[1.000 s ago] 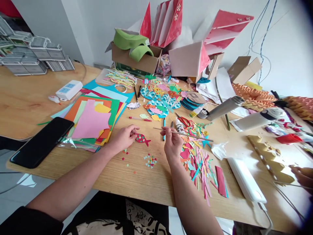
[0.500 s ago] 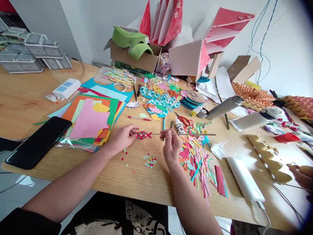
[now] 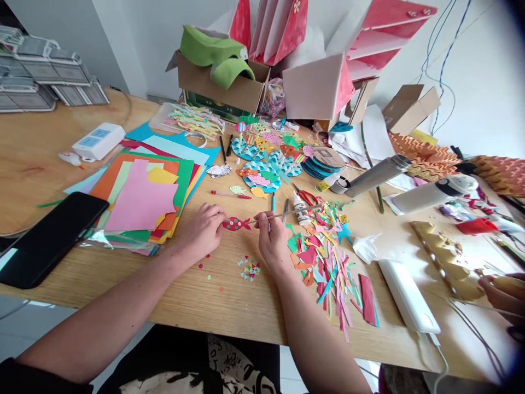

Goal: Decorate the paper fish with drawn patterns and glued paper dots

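Between my hands is a red paper fish [image 3: 235, 224] with pale and green dots, its tail toward the right. My left hand [image 3: 208, 227] pinches its head end, fingers closed. In my right hand [image 3: 271, 236] is a thin stick [image 3: 301, 210], gripped between thumb and fingers; its left tip meets the fish's tail, and its far end slants up to the right. Just below the hands lies a small heap of tiny coloured paper bits [image 3: 250, 269]. A few loose dots [image 3: 209, 277] are scattered to its left.
Coloured paper sheets [image 3: 141, 202] and a black phone [image 3: 53, 238] lie left. Paper scraps [image 3: 334, 268], a glue bottle [image 3: 301, 209], red scissors [image 3: 305, 195] and a white power bank [image 3: 408, 295] are right. Finished paper fish [image 3: 262, 179] sit behind. Another person's hand [image 3: 502, 295] shows far right.
My right hand has moved left, closer to the fish, and the stick has gone from level to slanting up at its right end. The view has shifted slightly.
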Tool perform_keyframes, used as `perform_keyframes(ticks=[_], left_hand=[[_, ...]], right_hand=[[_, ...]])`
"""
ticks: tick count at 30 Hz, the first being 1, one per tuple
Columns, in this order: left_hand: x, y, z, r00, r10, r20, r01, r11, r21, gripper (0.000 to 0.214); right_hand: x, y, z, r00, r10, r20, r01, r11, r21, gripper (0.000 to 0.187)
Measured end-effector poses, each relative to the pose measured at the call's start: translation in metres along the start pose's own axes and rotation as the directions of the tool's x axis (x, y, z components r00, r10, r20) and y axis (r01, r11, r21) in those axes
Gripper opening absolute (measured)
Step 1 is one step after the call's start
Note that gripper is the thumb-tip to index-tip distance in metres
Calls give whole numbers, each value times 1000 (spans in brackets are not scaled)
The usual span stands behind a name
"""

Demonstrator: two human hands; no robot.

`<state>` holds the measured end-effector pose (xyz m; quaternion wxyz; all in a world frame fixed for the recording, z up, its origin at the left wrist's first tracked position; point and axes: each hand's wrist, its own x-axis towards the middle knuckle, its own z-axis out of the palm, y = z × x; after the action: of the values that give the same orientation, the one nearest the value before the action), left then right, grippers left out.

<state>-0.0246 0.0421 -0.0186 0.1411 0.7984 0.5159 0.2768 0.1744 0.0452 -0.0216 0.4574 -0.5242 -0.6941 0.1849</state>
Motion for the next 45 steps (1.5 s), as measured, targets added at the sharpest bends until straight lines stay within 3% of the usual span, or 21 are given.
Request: perform_keyframes(ticks=[13,26,32,45], left_hand=[[-1,1,-2,989,99,109,-105,993,52,34],[-1,3,-3,984,93,153,-107,991,85,32],[-1,5,-7,980,99,170,-114,990,81,26],[0,8,-10,977,81,197,-102,990,102,26]], right_hand=[[7,-4,10,993,-32,112,44,994,-101,31],[5,-5,9,991,-77,107,89,990,-111,31],[2,-9,10,995,-89,32,91,994,-57,31],[-1,-13,18,975,-155,161,160,987,-22,29]])
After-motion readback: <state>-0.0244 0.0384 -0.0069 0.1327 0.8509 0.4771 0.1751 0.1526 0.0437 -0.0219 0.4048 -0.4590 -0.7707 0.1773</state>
